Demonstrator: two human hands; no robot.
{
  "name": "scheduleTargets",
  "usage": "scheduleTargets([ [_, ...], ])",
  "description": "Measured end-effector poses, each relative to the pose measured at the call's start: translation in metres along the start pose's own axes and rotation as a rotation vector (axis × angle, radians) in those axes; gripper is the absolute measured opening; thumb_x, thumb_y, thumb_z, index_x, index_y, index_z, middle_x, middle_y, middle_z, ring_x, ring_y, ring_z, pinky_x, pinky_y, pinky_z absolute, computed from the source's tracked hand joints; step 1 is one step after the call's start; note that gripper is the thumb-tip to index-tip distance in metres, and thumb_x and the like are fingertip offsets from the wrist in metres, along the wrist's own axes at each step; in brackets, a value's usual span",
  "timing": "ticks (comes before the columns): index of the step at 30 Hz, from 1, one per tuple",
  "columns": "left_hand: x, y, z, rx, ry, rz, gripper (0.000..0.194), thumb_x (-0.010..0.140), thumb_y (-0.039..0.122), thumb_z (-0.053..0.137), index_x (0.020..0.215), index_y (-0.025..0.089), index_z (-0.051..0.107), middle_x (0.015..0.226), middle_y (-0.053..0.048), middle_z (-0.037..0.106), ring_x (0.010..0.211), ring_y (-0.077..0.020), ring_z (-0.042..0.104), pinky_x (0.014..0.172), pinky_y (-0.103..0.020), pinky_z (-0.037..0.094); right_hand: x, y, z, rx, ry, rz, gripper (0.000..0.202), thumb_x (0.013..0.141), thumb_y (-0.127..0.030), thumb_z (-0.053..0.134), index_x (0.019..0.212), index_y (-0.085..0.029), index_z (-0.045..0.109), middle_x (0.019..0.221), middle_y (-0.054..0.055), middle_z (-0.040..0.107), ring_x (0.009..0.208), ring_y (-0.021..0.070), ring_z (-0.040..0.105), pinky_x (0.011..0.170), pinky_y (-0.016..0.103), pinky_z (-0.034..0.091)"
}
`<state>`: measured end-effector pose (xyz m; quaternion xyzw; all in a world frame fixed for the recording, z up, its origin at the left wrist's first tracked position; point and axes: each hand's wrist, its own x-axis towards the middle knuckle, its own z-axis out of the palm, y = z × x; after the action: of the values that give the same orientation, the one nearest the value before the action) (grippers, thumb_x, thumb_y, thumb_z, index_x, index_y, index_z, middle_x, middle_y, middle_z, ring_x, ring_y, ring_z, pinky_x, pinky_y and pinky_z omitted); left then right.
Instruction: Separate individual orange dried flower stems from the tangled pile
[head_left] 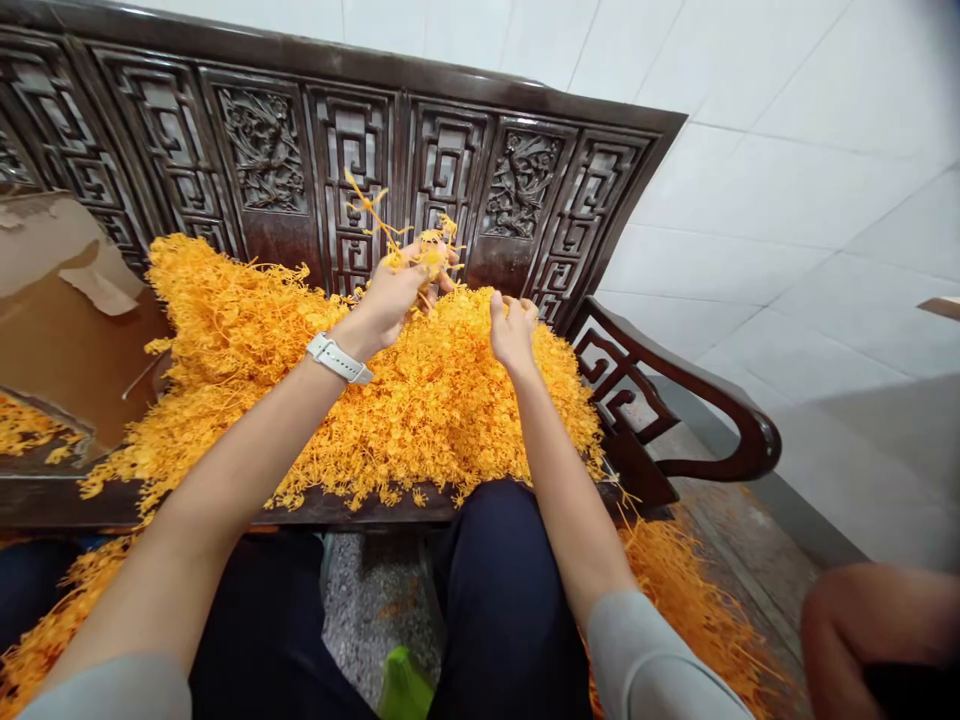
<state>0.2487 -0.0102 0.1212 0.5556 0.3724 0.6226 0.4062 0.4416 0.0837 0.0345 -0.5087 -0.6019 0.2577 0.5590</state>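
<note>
A large heap of orange-yellow plastic sprigs (450,400) lies on the seat of a dark carved wooden bench (585,98). Above the heap, my left hand (397,295), with a pale watch on its wrist, is closed on a small bunch of orange sprigs (431,255). One long stem sticks up from this bunch to the left. My right hand (514,325) is just to the right, over the heap, with its fingers curled; whether something small is between them is too hard to make out.
A torn cardboard box (82,330) stands at the left on the bench. The bench's curved armrest (750,445) is at the right. More orange pieces (690,590) lie low at the right. Another person's knee (862,610) shows at lower right.
</note>
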Motion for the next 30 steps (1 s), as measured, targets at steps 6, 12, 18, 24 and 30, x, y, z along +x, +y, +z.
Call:
scheduleTargets([
  [6, -0.006, -0.017, 0.011, -0.065, -0.110, -0.165, 0.029, 0.102, 0.047, 0.069, 0.116, 0.022, 0.071, 0.087, -0.007, 0.079, 0.061, -0.0130, 0.064, 0.061, -0.028, 0.051, -0.029, -0.042, 0.009, 0.539, -0.174, -0.078, 0.059, 0.093, -0.082, 0.052, 0.101, -0.025, 0.068, 0.112, 0.010, 0.069, 0.097, 0.0219, 0.065, 0.080, 0.039, 0.056],
  [12, -0.004, -0.013, 0.002, 0.001, -0.111, -0.099, 0.028, 0.102, 0.046, 0.068, 0.103, 0.019, 0.072, 0.093, -0.008, 0.081, 0.067, -0.0127, 0.069, 0.064, -0.025, 0.052, -0.039, -0.067, 0.004, 0.743, -0.390, 0.086, 0.044, 0.075, -0.060, 0.089, 0.093, -0.025, 0.071, 0.096, 0.003, 0.070, 0.072, 0.0127, 0.053, 0.066, 0.031, 0.045],
  [18, 0.005, -0.020, -0.018, 0.022, 0.004, -0.096, 0.018, 0.104, 0.037, 0.063, 0.105, 0.021, 0.072, 0.096, -0.006, 0.082, 0.069, -0.0116, 0.068, 0.066, -0.025, 0.054, -0.039, -0.074, -0.008, 0.781, -0.513, 0.136, 0.072, 0.085, -0.091, 0.054, 0.107, -0.026, 0.076, 0.103, 0.008, 0.071, 0.079, 0.0171, 0.058, 0.069, 0.035, 0.048],
  [24, 0.007, -0.002, -0.047, 0.476, -0.344, 0.006, 0.065, 0.072, 0.043, 0.095, 0.130, 0.025, 0.072, 0.141, -0.012, 0.074, 0.127, -0.0278, 0.069, 0.098, -0.034, 0.057, -0.038, -0.066, 0.001, 0.801, -0.274, 0.048, 0.060, 0.081, -0.085, 0.071, 0.081, -0.026, 0.060, 0.088, 0.003, 0.062, 0.080, 0.0175, 0.055, 0.076, 0.036, 0.049],
  [30, 0.018, 0.041, -0.124, 0.908, -0.371, -0.178, 0.070, 0.045, 0.024, 0.106, 0.111, 0.019, 0.083, 0.109, -0.009, 0.082, 0.121, -0.0386, 0.067, 0.114, -0.053, 0.046, -0.023, -0.044, 0.007, 0.542, -0.098, -0.160, 0.070, 0.087, -0.097, 0.046, 0.088, -0.028, 0.055, 0.077, 0.000, 0.047, 0.081, 0.0206, 0.055, 0.078, 0.039, 0.051],
])
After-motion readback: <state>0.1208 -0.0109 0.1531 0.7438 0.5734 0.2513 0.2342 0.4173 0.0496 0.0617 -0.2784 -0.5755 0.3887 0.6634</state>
